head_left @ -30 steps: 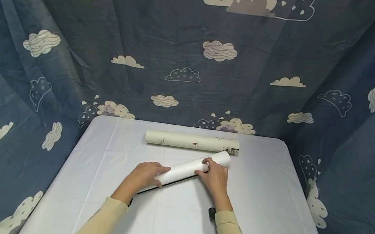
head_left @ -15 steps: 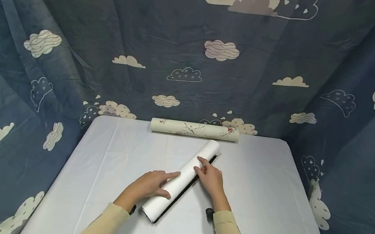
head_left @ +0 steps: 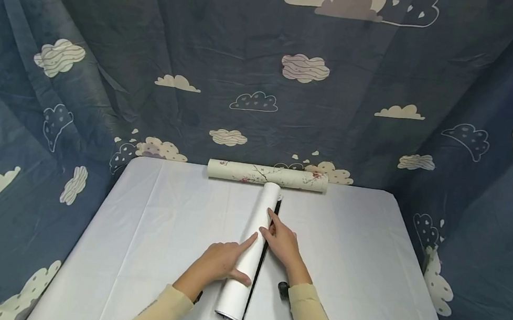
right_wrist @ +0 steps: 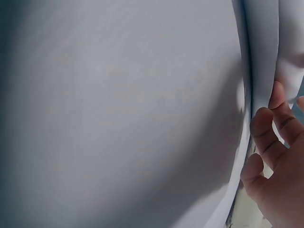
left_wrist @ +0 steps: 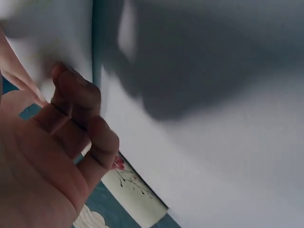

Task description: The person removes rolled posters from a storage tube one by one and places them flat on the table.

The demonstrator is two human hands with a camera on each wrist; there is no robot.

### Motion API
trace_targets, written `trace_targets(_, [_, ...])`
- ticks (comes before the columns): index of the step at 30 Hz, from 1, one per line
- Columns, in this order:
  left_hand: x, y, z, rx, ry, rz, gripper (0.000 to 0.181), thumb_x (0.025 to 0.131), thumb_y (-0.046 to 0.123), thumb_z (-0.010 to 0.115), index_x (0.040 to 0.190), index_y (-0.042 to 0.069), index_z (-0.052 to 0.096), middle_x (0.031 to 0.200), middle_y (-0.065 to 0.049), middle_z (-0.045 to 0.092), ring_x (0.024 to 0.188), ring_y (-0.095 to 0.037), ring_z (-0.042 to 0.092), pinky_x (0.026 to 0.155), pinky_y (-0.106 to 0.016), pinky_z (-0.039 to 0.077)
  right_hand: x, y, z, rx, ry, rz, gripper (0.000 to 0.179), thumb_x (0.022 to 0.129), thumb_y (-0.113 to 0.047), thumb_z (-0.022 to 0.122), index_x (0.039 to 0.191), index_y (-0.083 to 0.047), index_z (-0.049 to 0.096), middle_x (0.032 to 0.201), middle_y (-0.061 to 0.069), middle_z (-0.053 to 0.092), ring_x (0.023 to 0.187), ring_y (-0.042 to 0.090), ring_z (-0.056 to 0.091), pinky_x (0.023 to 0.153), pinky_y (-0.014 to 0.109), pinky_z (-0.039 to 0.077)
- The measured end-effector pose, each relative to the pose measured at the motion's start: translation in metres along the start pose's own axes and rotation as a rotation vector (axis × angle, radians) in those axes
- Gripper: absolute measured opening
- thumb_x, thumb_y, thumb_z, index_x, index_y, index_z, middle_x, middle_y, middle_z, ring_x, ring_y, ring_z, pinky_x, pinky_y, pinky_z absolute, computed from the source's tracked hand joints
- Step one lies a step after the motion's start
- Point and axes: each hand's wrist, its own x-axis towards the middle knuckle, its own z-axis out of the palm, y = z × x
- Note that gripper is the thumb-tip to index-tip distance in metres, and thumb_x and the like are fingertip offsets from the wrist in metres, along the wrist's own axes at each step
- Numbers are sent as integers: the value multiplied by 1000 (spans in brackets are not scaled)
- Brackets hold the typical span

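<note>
A white paper roll (head_left: 233, 301) with a dark strip along its right side lies lengthwise on the white-covered table, slightly tilted to the right at its far end. My left hand (head_left: 218, 263) grips its near half from the left, the thumb and forefinger spread over the top. Farther up on the right side, my right hand (head_left: 284, 243) pinches the roll near its loose edge. In the right wrist view the fingertips (right_wrist: 262, 121) bend against the paper edge. The left wrist view shows the other left fingers (left_wrist: 105, 135) curled beside the roll.
Across the table's back edge lies a cream roll (head_left: 292, 181) with a floral branch print; the white roll's far end is close to it. A dark blue cloud-patterned curtain (head_left: 261, 39) surrounds the white table (head_left: 357, 277) at the back and sides.
The white roll has swung from a slant to nearly lengthwise, both hands turning it. The cream floral roll has shifted to the back edge, its branch print now facing up.
</note>
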Motion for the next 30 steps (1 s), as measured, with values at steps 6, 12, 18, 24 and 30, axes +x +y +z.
trace_targets(6, [1, 16, 8, 31, 44, -16, 122, 71, 83, 75, 170, 34, 25, 80, -9, 73, 60, -14, 53, 60, -34, 48, 3, -6, 6, 58, -23, -20, 69, 102, -42, 68, 162, -15, 46, 83, -3, 59, 71, 16, 50, 83, 42, 42])
trace_targets(12, [3, 27, 10, 75, 89, -36, 117, 70, 85, 70, 168, 34, 32, 60, -4, 60, 50, -14, 42, 53, -31, 36, 0, -4, 6, 54, -37, 29, 59, 107, -41, 59, 161, -17, 49, 104, 15, 68, 107, 41, 67, 89, 55, 53])
trace_targets(18, [4, 28, 8, 136, 132, -53, 107, 71, 86, 68, 163, 35, 44, 54, -3, 56, 50, -14, 40, 57, -30, 32, 0, -1, 1, -115, -130, 28, 52, 110, -28, 51, 161, -16, 48, 108, 20, 78, 88, 36, 72, 82, 51, 57])
trace_targets(24, [6, 28, 9, 237, 218, -56, 93, 79, 87, 59, 156, 34, 55, 63, -1, 63, 58, -18, 54, 64, -32, 36, 4, -3, -2, -296, -207, -10, 65, 102, -27, 65, 162, -11, 46, 101, 19, 79, 67, 25, 59, 64, 42, 52])
trace_targets(30, [6, 32, 7, 277, 335, -51, 77, 91, 82, 51, 141, 26, 67, 98, 1, 73, 79, -21, 65, 68, -33, 44, 4, -8, -1, -355, -246, 26, 64, 104, -29, 64, 162, -9, 45, 128, 22, 75, 92, 35, 73, 78, 52, 59])
